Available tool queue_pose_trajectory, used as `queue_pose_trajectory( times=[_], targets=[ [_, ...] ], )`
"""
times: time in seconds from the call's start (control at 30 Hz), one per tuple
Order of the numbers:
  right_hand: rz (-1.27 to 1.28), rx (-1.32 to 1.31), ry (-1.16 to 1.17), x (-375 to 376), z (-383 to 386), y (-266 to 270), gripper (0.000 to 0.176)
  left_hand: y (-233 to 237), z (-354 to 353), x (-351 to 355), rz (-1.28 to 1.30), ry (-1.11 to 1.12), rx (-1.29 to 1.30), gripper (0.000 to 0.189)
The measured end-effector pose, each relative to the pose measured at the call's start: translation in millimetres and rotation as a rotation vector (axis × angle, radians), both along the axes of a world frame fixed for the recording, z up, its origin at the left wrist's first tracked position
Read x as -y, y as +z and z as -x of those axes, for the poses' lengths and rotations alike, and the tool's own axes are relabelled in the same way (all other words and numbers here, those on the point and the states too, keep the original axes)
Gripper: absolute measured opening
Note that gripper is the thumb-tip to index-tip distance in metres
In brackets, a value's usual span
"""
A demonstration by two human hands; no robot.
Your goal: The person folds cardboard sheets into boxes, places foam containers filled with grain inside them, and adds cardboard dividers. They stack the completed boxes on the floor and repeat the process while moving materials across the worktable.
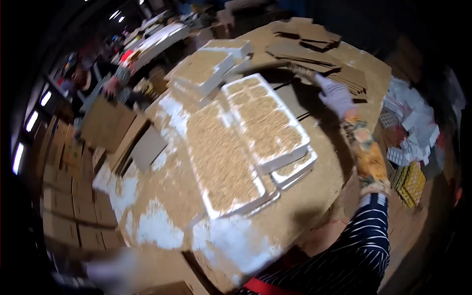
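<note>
Dark edges, blurred left hand (112, 270)

On my feed the gloved right hand (336, 97) reads whitish lilac, its sleeve cover (368, 152) blotched orange, cream and dark, the sleeve (361, 236) striped white on navy. I see white trays (285, 158), golden-tan grains (223, 155) in them, a brown tabletop (322, 187) patched with white, yellow-and-black patterning on a stack (411, 184), and a red strap (273, 286)

No text, label, number or sign is legible.

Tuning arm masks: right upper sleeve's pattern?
The sleeve is dark with white stripes; best in head view.
</note>
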State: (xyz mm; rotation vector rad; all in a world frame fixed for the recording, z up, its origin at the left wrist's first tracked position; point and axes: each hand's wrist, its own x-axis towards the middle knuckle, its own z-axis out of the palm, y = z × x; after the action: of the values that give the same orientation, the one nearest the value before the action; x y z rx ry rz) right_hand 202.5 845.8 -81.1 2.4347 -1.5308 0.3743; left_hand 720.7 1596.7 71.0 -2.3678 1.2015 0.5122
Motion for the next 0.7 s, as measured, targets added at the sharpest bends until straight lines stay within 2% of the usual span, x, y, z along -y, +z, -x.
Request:
queue_pose_trajectory(
  times=[0.07,0.1,0.13,0.17,0.23,0.27,0.3,0.37,0.47,0.5,0.53,0.57,0.6,0.67,0.7],
  targets=[
    [0.418,0.213,0.273,-75,-26,63,0.071,-7,-3,-32,0.029,0.001,-0.011,0.093],
    [0.328,0.311,0.219,-137,-48,114,0.064,-9,-5,-45,0.045,-0.001,-0.014,0.092],
    [0.477,0.35,0.287,-180,-57,141,0.058,-14,-9,-54,0.06,-0.011,-0.019,0.092],
    [0.52,0.439,0.376,-222,-61,159,0.056,-20,-11,-64,0.077,-0.015,-0.021,0.091],
    [0.544,0.818,0.576,-295,-68,162,0.055,-26,-15,-82,0.1,-0.018,-0.023,0.089],
    [0.421,1.071,0.691,-331,-74,153,0.055,-42,-32,-104,0.201,-0.09,-0.037,0.099],
    [0.314,1.332,0.817,-366,-81,145,0.055,-35,-29,-101,0.19,-0.118,-0.053,0.096],
    [-0.006,1.408,0.791,-428,-110,128,0.06,-38,-35,-112,0.219,-0.132,-0.082,0.102],
    [-0.55,0.928,0.512,-471,-177,99,0.054,-39,-41,-131,0.288,-0.113,-0.149,0.103],
    [-0.651,0.813,0.425,-478,-202,73,0.054,-25,-33,-126,0.352,0.019,-0.284,0.101],
    [-0.697,0.784,0.335,-481,-217,31,0.065,-28,-43,-144,0.452,-0.013,-0.326,0.09],
    [-0.556,0.654,0.297,-465,-222,-58,0.081,-18,-51,-169,0.601,0.142,-0.435,0.082],
    [-0.331,0.559,0.2,-473,-225,-77,0.095,-4,-54,-175,0.752,0.297,-0.525,0.076],
    [-0.033,0.13,0.154,-500,-242,-48,0.108,-36,-99,-218,1.005,-0.113,0.035,0.064],
    [-0.034,0.126,0.152,-507,-256,-44,0.108,-59,-117,-234,1.15,-0.196,0.367,0.067]
  ],
)
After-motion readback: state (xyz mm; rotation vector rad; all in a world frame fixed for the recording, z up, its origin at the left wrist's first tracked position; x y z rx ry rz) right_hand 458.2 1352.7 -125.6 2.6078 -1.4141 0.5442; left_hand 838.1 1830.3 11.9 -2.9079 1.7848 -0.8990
